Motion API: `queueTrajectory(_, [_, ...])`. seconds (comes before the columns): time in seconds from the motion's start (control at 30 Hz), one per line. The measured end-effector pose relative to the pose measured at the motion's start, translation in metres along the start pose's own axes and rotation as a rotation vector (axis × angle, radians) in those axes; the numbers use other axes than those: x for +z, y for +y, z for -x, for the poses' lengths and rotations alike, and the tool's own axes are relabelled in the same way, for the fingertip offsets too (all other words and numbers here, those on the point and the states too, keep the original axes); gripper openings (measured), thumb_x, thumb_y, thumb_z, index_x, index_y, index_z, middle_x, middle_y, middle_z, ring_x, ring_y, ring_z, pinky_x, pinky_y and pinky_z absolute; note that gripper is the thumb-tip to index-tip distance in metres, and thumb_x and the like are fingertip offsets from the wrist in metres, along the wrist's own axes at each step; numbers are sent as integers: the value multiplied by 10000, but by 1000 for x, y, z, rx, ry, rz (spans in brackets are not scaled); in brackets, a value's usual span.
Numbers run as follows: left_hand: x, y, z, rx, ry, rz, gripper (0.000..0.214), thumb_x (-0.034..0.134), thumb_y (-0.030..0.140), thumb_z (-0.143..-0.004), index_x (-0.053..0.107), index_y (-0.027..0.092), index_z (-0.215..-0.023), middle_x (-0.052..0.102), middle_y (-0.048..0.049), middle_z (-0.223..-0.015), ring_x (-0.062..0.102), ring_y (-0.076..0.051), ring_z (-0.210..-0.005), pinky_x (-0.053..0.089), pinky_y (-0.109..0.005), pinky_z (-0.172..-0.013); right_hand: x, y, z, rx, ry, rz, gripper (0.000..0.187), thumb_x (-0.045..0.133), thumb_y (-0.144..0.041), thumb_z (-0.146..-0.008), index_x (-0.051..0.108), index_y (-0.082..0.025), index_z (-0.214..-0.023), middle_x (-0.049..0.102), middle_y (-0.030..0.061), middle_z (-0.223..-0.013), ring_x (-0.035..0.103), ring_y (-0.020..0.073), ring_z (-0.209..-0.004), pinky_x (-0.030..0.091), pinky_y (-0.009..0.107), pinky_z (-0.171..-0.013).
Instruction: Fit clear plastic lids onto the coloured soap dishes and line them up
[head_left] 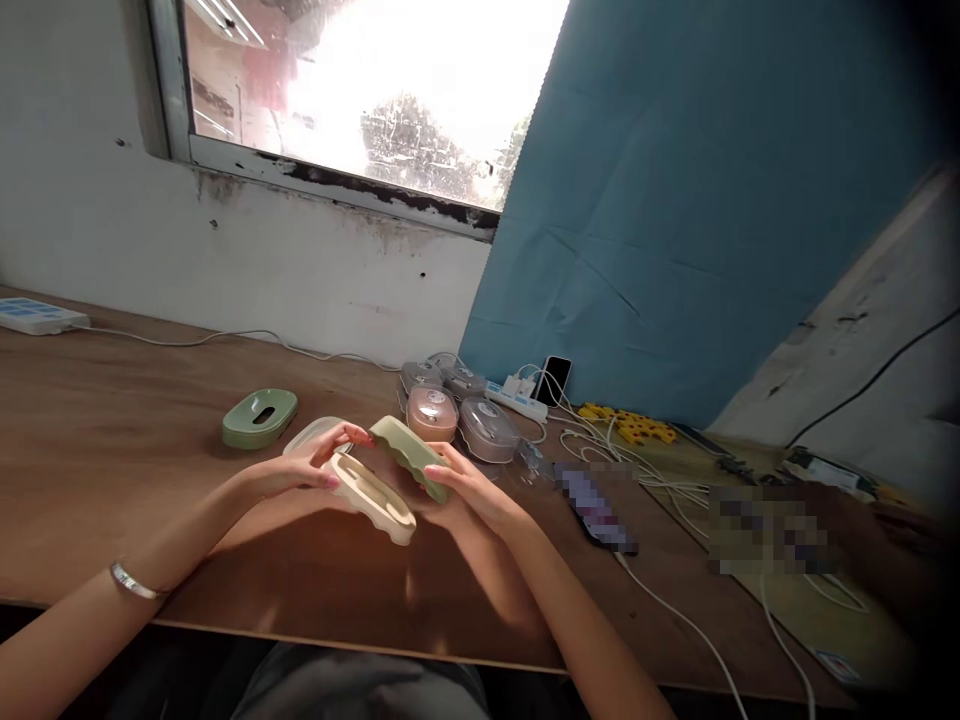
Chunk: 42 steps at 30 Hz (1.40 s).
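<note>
My left hand (321,458) is closed on a cream oval plastic shell (375,498) with a wavy edge, which it holds tilted over the table. Just to its right, my right hand (476,488) grips a light green wavy-edged shell (409,452), also tilted. The two shells are close together, with the green one farther from me. Beyond my left hand lies a translucent oval piece (306,434), partly hidden by my fingers. A glossy green oval piece with a slot in its top (264,418) sits on the table to the left.
Several clear-lidded oval boxes (489,430) cluster behind my hands. A power strip (517,400), white cables (675,485), a standing phone (553,382) and a blurred phone (596,510) are to the right. Another power strip (37,315) lies far left. A person's blurred hand (832,530) is at far right.
</note>
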<state>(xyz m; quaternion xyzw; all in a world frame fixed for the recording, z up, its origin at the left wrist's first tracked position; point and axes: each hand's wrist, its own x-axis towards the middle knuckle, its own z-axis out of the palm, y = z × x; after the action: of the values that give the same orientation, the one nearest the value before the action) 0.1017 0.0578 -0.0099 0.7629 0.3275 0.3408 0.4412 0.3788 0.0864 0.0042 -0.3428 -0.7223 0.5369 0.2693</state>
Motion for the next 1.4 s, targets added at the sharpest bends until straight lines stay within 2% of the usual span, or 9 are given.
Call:
queueTrajectory(0.1, [11,-14,-6,-20,-21,44,797,670,509,-673,246,270,-1304,382,-111,-1336,455,-296,-1203,467,-380,-891,3,-1,2,-68,-91,-67,705,766,-379,-666,443,-230,-1274,524,61,-1207,490,233,-1138,398,348,-946])
queueTrajectory(0.27, [16,-24,-7,-108,-103,-12,951,781,327,-586,208,245,-1341,409,-109,-1291,460,-310,-1199,423,-424,-969,-3,5,0,-134,-239,58,869,768,-190,-619,350,-266,-1377,441,49,-1338,444,234,-1209,364,352,-1010])
queueTrajectory(0.43, [17,-23,-7,-130,-111,-60,1200,853,318,-497,66,251,-1400,167,-156,-1484,199,-345,-1389,215,-456,-1130,-7,12,-1,-176,-287,204,997,797,-138,-577,282,-255,-1424,352,78,-1421,382,250,-1284,318,371,-1071])
queueTrajectory(0.5, [18,-19,-7,-127,-122,-52,1188,844,337,-532,41,254,-1403,136,-169,-1501,217,-328,-1392,237,-455,-1125,-7,15,-2,-193,-286,263,1029,806,-142,-573,259,-249,-1437,336,93,-1430,361,262,-1301,318,387,-1076])
queueTrajectory(0.67, [19,-11,-7,-96,-132,-30,971,755,418,-661,123,270,-1384,411,-118,-1340,451,-266,-1258,363,-427,-1052,-2,22,-8,-292,-279,367,970,792,-174,-621,272,-261,-1435,348,84,-1405,318,259,-1324,282,419,-1099])
queueTrajectory(0.87, [15,-9,-4,-98,-122,-135,972,787,399,-631,192,298,-1392,460,-75,-1293,500,-266,-1195,416,-391,-1000,4,25,-9,-270,-320,474,903,795,-257,-657,316,-277,-1422,222,88,-1473,204,282,-1381,247,447,-1115])
queueTrajectory(1.03, [12,-1,-3,-151,-122,-273,831,804,387,-623,386,268,-1331,549,-61,-1243,531,-301,-1139,456,-370,-930,5,31,-11,-274,-274,441,875,766,-408,-713,281,-271,-1429,267,84,-1450,268,245,-1360,268,411,-1120])
queueTrajectory(1.2, [14,1,-2,-166,-112,-332,825,768,431,-654,370,276,-1360,595,-53,-1205,576,-302,-1092,495,-345,-862,5,37,-16,-284,-271,430,884,777,-316,-691,282,-263,-1421,272,78,-1437,284,228,-1350,268,389,-1124])
queueTrajectory(1.4, [16,-6,-3,-162,-112,-356,904,774,431,-650,306,248,-1401,540,-90,-1299,524,-311,-1177,445,-377,-968,4,39,-18,-305,-240,382,855,802,-302,-656,353,-253,-1382,338,79,-1397,350,242,-1304,299,399,-1100])
